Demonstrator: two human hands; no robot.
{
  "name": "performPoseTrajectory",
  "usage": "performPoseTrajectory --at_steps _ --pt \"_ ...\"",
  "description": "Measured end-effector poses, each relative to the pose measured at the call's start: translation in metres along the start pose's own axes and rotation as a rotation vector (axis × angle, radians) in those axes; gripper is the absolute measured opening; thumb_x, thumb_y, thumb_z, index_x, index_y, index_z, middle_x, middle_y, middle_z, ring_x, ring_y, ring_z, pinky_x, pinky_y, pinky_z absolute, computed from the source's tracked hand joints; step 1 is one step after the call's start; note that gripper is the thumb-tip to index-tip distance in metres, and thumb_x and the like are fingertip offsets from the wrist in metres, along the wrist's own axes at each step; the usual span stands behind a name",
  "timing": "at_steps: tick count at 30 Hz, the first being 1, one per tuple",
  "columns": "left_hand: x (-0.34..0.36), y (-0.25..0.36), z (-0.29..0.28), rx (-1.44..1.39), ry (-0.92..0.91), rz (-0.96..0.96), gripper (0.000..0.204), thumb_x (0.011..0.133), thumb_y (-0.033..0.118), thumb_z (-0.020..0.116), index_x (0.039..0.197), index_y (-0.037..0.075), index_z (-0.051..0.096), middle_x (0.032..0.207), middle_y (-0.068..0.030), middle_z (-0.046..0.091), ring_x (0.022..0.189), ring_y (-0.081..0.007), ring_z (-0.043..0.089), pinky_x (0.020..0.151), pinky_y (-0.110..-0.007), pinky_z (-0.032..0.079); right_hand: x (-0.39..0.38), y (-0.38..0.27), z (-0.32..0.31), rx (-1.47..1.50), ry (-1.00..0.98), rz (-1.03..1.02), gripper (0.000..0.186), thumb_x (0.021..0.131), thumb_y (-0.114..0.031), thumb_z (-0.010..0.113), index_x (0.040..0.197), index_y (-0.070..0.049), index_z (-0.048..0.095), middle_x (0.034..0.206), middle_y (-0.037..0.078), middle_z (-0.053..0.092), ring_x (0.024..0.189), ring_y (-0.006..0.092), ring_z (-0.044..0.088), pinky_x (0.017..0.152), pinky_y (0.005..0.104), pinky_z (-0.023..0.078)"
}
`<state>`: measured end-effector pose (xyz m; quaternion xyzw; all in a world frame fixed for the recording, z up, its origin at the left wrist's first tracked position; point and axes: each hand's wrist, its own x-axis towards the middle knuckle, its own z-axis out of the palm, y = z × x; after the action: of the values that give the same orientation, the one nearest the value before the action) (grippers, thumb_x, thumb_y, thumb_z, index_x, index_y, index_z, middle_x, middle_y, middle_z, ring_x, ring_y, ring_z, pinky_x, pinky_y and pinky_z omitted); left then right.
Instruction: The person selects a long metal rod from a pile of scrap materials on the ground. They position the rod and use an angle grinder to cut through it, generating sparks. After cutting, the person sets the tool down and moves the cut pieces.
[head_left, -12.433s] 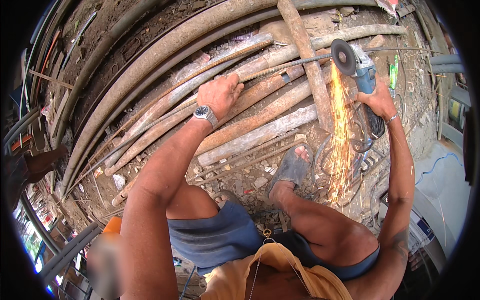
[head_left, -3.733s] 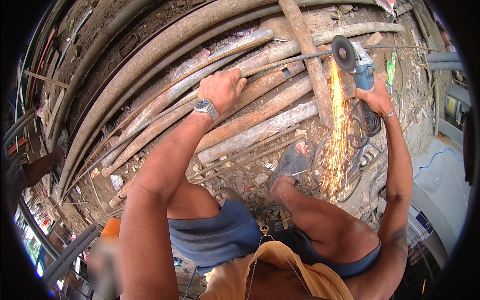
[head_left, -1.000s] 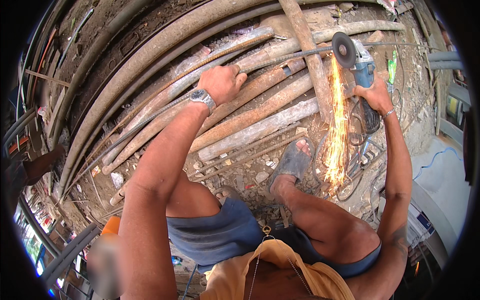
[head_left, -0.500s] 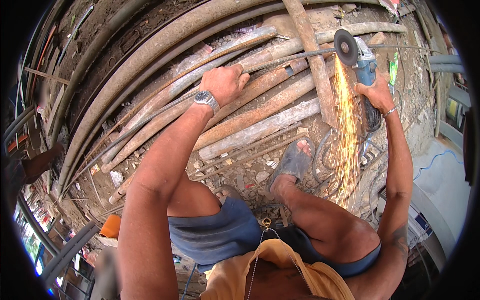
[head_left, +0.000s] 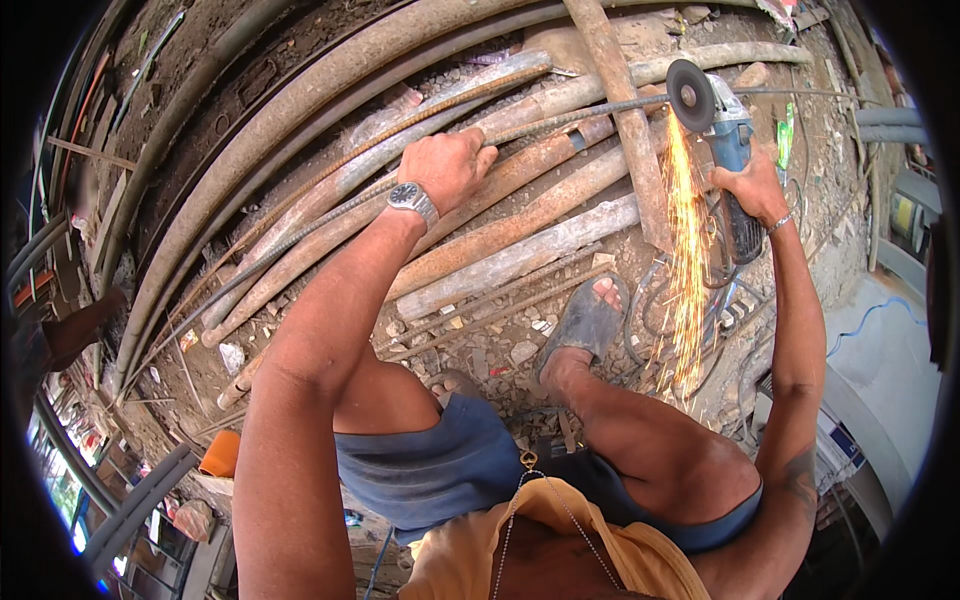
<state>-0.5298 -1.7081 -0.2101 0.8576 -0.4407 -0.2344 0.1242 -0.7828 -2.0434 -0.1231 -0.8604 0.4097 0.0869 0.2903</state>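
Bar: a ribbed metal bar (head_left: 560, 121) ran slantwise among the old pipes (head_left: 520, 245), over a rusty crosspiece (head_left: 632, 150), and up to the disc (head_left: 690, 95).
Left hand: the left hand (head_left: 448, 170), a watch (head_left: 405, 196) at its wrist, gripped the bar well back from the disc, its fingers curled tight with no gap that I could see.
Right hand: the right hand (head_left: 752, 190) was wrapped round the blue body of the grinder (head_left: 733, 148), thumb along the side; most of its other fingers were hidden from me.
Sparks: orange sparks (head_left: 685, 260) poured down from the disc's edge, just beside the sandalled foot (head_left: 588, 320).
Bar's feel: I judged it stiff, fairly heavy and hardly fragile, the ribs helping against slipping; near the disc it was probably hot, so well back seemed the place to hold.
Grinder's feel: it looked hard-shelled, head-heavy and apt to kick, best gripped firmly on the body, behind the disc.
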Motion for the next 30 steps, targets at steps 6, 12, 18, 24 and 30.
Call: performPoseTrajectory --at_steps 6,12,18,24,30 --pt "-0.001 0.001 -0.002 -0.001 0.004 0.005 0.034 0.096 0.039 0.054 0.086 0.008 0.06 0.076 -0.0178 0.068 0.072 -0.0399 0.065 0.065 -0.052 0.05 0.0 0.006 0.001 0.035 0.002 0.012 0.058 0.064 -0.022 0.08 0.112 0.003 0.059 0.09 0.013 0.068 0.075 0.0216 0.065 0.072 0.035 0.053" --pt "0.0 0.002 -0.001 0.013 -0.013 -0.002 0.034 0.096 0.039 0.054 0.087 0.008 0.06 0.077 -0.0182 0.068 0.073 -0.0401 0.066 0.065 -0.052 0.05 0.0 0.009 0.001 -0.006 0.009 -0.018 0.062 0.063 -0.025 0.08 0.114 0.003 0.059 0.092 0.014 0.068 0.081 0.0235 0.065 0.077 0.0355 0.053" --pt "0.0 0.001 -0.001 0.01 -0.006 0.001 0.033 0.096 0.039 0.054 0.087 0.008 0.06 0.077 -0.0177 0.068 0.074 -0.04 0.066 0.065 -0.052 0.05 -0.003 0.008 0.001 -0.003 0.009 -0.033 0.06 0.063 -0.024 0.079 0.113 0.003 0.059 0.09 0.013 0.068 0.077 0.0225 0.065 0.074 0.0352 0.053" --pt "-0.001 0.0 0.002 0.021 0.011 0.003 0.033 0.096 0.039 0.055 0.087 0.008 0.059 0.078 -0.0172 0.068 0.074 -0.0392 0.066 0.065 -0.052 0.05 -0.007 0.001 0.001 0.034 0.021 -0.013 0.06 0.064 -0.02 0.078 0.114 0.003 0.057 0.087 0.012 0.068 0.07 0.0197 0.064 0.067 0.0339 0.053" --pt "-0.006 0.003 0.008 0.065 0.099 0.009 0.03 0.094 0.039 0.057 0.087 0.01 0.059 0.078 -0.0151 0.068 0.071 -0.0368 0.066 0.063 -0.049 0.051 -0.007 0.008 0.001 0.014 0.035 -0.07 0.06 0.064 -0.021 0.078 0.114 0.002 0.057 0.089 0.012 0.068 0.073 0.0201 0.064 0.07 0.0343 0.053"
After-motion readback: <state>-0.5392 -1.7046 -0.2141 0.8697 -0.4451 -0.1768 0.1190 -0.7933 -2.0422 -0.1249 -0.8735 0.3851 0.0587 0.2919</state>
